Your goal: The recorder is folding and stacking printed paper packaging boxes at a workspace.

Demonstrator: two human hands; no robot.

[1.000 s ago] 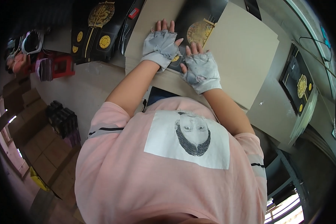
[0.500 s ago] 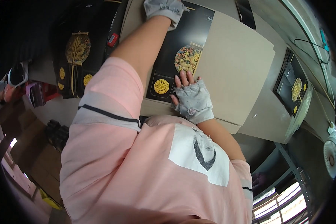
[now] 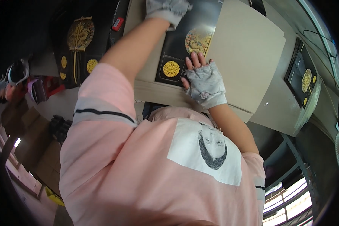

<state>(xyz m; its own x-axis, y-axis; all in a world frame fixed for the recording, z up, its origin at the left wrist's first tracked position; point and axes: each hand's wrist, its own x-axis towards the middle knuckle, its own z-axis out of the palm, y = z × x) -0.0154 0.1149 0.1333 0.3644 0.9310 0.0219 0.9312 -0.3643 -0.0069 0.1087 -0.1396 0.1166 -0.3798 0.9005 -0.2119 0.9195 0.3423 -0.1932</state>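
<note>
A black printed panel [image 3: 168, 56] with gold roundels and a colourful dragon medallion lies on a large grey-beige board [image 3: 248, 49]. My right hand [image 3: 205, 83], in a worn grey fingerless glove, rests flat on the panel's near right part. Its fingers are stretched out just below the medallion, and nothing is held in it. My left hand [image 3: 168, 9], gloved the same way, reaches to the panel's far left side at the top of the view. The fingers of that hand are mostly hidden or cut off by the picture's edge.
At the left stands a stack of similar black printed pieces [image 3: 73, 56], with a small red object [image 3: 118, 24] beside it. Another black printed piece [image 3: 300, 75] lies at the right. Red and purple items [image 3: 41, 88] sit far left, and a metal rack [image 3: 290, 154] stands lower right.
The view has shifted, so the board and panel appear higher and a little to the right. My right hand stays flat on the panel, and my left stays at its far side.
</note>
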